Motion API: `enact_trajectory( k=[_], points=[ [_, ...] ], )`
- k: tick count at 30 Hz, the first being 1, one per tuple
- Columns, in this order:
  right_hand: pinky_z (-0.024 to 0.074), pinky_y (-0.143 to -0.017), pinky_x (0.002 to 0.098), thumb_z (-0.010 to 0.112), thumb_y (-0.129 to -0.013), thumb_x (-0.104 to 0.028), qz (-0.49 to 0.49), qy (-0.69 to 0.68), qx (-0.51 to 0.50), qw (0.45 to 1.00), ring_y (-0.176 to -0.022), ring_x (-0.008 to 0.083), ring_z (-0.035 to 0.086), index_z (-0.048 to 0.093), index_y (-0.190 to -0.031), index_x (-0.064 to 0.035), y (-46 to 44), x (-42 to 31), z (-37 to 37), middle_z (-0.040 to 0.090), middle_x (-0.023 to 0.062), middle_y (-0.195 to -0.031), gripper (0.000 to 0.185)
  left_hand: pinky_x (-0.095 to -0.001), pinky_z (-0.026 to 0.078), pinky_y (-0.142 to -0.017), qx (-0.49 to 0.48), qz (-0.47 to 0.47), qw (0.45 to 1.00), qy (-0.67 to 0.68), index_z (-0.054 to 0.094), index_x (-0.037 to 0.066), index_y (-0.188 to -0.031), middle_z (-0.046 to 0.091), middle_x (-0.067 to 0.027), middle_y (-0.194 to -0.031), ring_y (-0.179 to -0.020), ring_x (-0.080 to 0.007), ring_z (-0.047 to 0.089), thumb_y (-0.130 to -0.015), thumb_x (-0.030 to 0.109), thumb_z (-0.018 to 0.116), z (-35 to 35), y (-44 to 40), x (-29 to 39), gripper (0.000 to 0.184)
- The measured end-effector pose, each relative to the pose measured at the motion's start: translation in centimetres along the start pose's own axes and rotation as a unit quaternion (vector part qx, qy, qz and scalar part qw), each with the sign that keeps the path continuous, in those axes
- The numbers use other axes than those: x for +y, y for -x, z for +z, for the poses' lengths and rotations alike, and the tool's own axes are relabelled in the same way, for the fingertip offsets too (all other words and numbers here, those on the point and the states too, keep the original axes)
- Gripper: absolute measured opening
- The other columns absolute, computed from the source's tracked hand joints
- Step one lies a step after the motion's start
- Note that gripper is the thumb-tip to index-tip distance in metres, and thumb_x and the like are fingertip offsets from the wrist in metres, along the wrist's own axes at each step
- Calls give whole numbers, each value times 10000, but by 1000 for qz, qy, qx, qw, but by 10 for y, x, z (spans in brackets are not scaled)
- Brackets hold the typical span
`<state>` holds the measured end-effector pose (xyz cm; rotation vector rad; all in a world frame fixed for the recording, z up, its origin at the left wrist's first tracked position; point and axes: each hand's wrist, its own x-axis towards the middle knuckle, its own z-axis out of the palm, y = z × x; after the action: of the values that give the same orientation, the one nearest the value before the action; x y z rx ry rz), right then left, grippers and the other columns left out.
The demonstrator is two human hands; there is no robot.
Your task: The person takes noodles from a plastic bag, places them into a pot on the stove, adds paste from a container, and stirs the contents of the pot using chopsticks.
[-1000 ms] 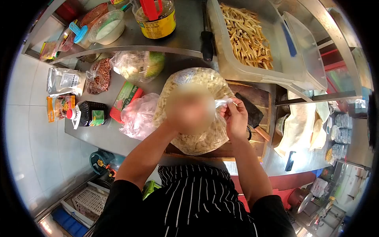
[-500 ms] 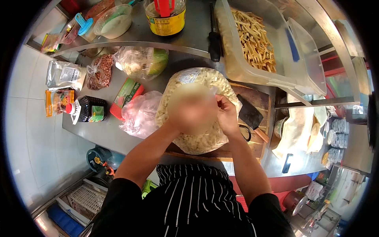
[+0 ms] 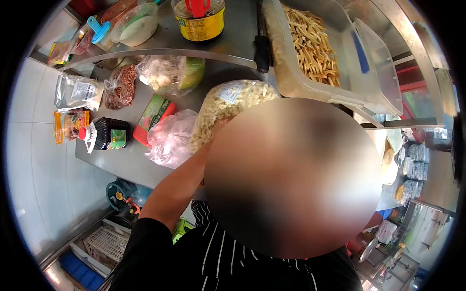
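A large clear bag of pale chopped pieces (image 3: pixel 223 99) stands in front of me, with a white label near its top. A big round blur hides its right and lower parts. Only an edge of my left hand (image 3: pixel 221 127) shows, against the bag, and its fingers are hidden. My left forearm reaches up from below. The blur covers my right hand and forearm completely, so what that hand touches cannot be seen. Beside the bag on the left lies a pink plastic bag (image 3: pixel 172 139).
Left on the metal table (image 3: pixel 119 167) are a dark bottle (image 3: pixel 111 133), a red-and-green box (image 3: pixel 154 116), a bag of peanuts (image 3: pixel 120 87) and a bag of vegetables (image 3: pixel 170 75). A raised shelf holds a yellow-labelled jar (image 3: pixel 201 26) and a plastic bin of strips (image 3: pixel 291 80).
The blurred area has grown and shifted right and down, covering my right hand, its forearm, the cutting board and the cleaver, which showed before. The bag's label remains near its top.
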<state>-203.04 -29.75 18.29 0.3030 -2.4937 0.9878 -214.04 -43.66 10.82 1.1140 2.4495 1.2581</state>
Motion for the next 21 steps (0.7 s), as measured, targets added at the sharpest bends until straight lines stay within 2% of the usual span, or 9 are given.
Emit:
enact_trajectory(
  k=[4,5,7,10,13,15,16,19,21],
  points=[
    [524,-727,341,731,-724,-84,-33,20,69,997,-876,263,644,660,-1002,-32,5,28,21,674,107,-887,291,-354,506,-636,3,-15,1000,12,623,59,-919,659,-113,-841,-736,-276,648,-845,120,625,-1,1,-4,96],
    [525,-699,332,728,-755,-113,164,-96,33,981,-797,242,654,653,-977,-24,7,30,23,672,109,-815,252,-354,506,-637,2,-15,1000,14,623,59,-921,659,-114,-843,-738,-276,648,-847,119,624,-1,2,-5,96],
    [527,-670,323,725,-785,-142,351,-207,-3,913,-718,221,663,645,-953,-16,-5,23,22,671,110,-743,225,-353,506,-639,2,-12,1000,19,624,59,-924,660,-114,-848,-741,-277,648,-850,118,621,-2,2,-5,95],
    [517,-640,290,709,-829,-183,435,-212,33,875,-659,177,650,639,-895,-17,-12,22,28,669,111,-738,192,-352,506,-643,-2,0,1000,25,624,59,-929,662,-115,-855,-746,-278,649,-855,116,618,-4,3,-6,94],
    [505,-678,351,686,-788,-74,439,-170,2,882,-756,248,642,673,-936,-35,11,51,52,627,136,-846,154,-360,506,-629,17,24,999,18,624,61,-915,661,-117,-843,-738,-286,648,-847,117,620,-2,1,-4,88],
    [524,-677,349,707,-776,-154,313,-1,30,949,-718,277,663,658,-915,-42,16,56,57,678,126,-775,185,-387,508,-582,49,48,998,3,624,69,-864,657,-123,-791,-701,-308,643,-812,124,634,0,1,-3,76],
    [523,-693,383,713,-743,-140,370,-1,11,929,-752,316,651,665,-908,-52,18,54,61,668,122,-801,193,-387,508,-582,48,47,998,2,624,69,-864,657,-123,-791,-701,-308,643,-812,124,634,0,1,-3,76],
    [522,-690,384,712,-742,-132,332,-16,35,943,-748,318,646,654,-910,-60,19,58,66,660,123,-823,192,-369,500,-588,73,69,995,15,619,62,-875,645,-119,-784,-675,-312,636,-821,83,626,-1,1,-2,58],
    [523,-694,385,713,-742,-128,354,-62,41,932,-755,316,647,645,-918,-60,18,57,68,660,134,-840,201,-367,503,-596,114,138,984,-12,626,67,-862,631,-97,-769,-667,-305,626,-799,69,644,-5,4,2,65]
  ],
)
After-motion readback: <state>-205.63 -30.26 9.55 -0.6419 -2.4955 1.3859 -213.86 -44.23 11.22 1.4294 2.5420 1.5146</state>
